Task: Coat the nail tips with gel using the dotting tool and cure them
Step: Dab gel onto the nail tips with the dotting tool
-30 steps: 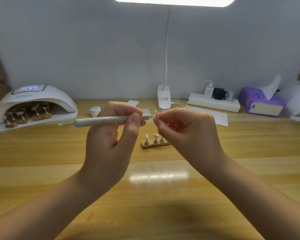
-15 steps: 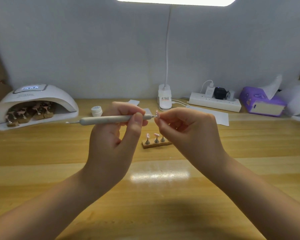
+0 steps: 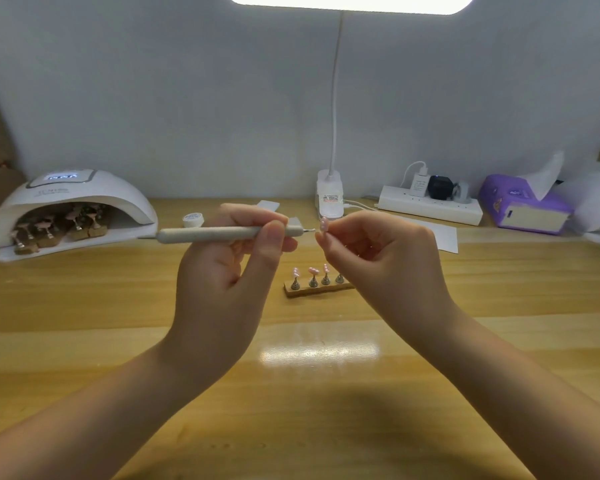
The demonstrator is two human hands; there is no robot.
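Left hand (image 3: 222,271) grips the dotting tool (image 3: 229,234) between thumb and curled fingers, with the grey shaft held level and its metal point directed toward the right hand (image 3: 378,261). Right hand pinches a pink nail tip (image 3: 324,224) at its fingertips, with the tool point touching or just short of the tip; which cannot be told. Both hands are raised above the wooden bench (image 3: 84,306).

Beyond and between the hands, a cork strip (image 3: 317,289) on the bench carries small metal stands; three of them hold further pink nail tips (image 3: 313,270). Behind the left hand, a small white gel pot (image 3: 193,219) sits on the bench. Far left of the left hand, the white curing lamp (image 3: 71,209) has its display lit and contains more loaded cork strips. Behind the right hand stand a clip lamp base (image 3: 329,197), a power strip (image 3: 430,204) and a purple tissue box (image 3: 523,209).
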